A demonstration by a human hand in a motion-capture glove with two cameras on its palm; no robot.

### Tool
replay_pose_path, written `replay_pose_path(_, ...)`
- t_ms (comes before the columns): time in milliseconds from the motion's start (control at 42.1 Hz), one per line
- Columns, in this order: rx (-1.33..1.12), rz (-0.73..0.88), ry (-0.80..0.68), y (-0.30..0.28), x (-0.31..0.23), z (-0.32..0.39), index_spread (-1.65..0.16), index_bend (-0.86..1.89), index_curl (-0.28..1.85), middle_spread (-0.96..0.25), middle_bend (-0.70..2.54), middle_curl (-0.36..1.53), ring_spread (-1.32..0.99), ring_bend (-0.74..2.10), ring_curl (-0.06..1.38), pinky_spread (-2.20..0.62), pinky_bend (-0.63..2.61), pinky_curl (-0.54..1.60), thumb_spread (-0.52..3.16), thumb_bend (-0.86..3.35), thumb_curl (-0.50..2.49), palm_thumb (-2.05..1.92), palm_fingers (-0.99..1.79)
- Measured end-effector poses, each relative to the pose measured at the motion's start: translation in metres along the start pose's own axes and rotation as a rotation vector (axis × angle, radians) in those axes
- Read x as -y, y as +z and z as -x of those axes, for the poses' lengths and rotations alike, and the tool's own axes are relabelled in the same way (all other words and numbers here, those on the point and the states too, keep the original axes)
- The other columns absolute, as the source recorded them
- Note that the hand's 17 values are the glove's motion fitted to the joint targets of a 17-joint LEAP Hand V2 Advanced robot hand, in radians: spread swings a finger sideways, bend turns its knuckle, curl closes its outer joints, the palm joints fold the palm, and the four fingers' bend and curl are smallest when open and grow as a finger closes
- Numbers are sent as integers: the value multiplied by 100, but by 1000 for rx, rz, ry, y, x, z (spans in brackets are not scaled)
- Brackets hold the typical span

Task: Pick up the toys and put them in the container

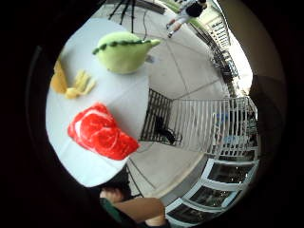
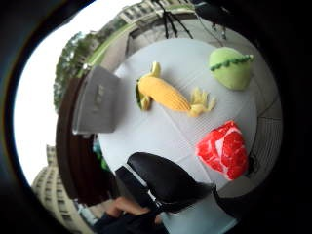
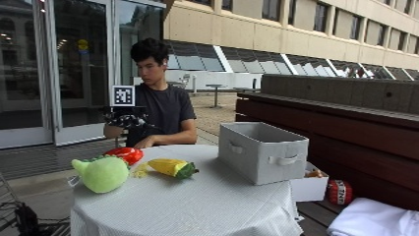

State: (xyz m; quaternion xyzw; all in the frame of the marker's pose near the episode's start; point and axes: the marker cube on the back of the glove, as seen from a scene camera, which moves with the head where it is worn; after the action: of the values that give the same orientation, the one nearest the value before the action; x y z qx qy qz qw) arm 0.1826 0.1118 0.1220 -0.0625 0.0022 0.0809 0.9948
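Your gloved right hand (image 3: 124, 119) is raised above the tabletop (image 3: 196, 201), apart from every toy; the grip holds nothing, but you cannot tell whether it is spread. The corn (image 3: 171, 167) lies near the container (image 3: 262, 151). The red meat toy (image 3: 124, 154) and green plush (image 3: 102, 173) lie beyond the corn.

Round table (image 3: 196, 206) under white ribbed cloth, outdoors on paved terrace. Dark wooden bench (image 3: 340, 123) runs along its far side. On bench seat, small white box (image 3: 313, 188) just beside table edge; red-and-white ball-like object (image 3: 339, 191) next to box; white fabric bundle (image 3: 373, 221) further along. Glass doors (image 3: 72, 69) stand behind seated person. Beige building (image 3: 294, 29) rises beyond. Tripod legs (image 1: 124, 8) stand past table. Metal floor grate (image 1: 159, 118) on pavement beside table.
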Motion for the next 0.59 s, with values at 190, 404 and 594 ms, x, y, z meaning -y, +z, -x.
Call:
replay_pose_path(190, 14, 33, -52, 39, -15, -25, -30, 16, 31, -15, 24, 35, -29, 19, 23, -4, 50, 32, 90, -10, 15, -13, -3)
replay_pose_path(404, 24, 49, -58, 77, -39, -43, -31, 16, 32, -16, 24, 37, -29, 18, 24, -3, 50, 33, 90, -9, 16, -12, -4)
replay_pose_path(594, 39, 181, 44, 113, -57, -44, -33, 14, 31, -16, 33, 40, -26, 24, 26, 0, 45, 32, 94, -4, 18, -3, 4)
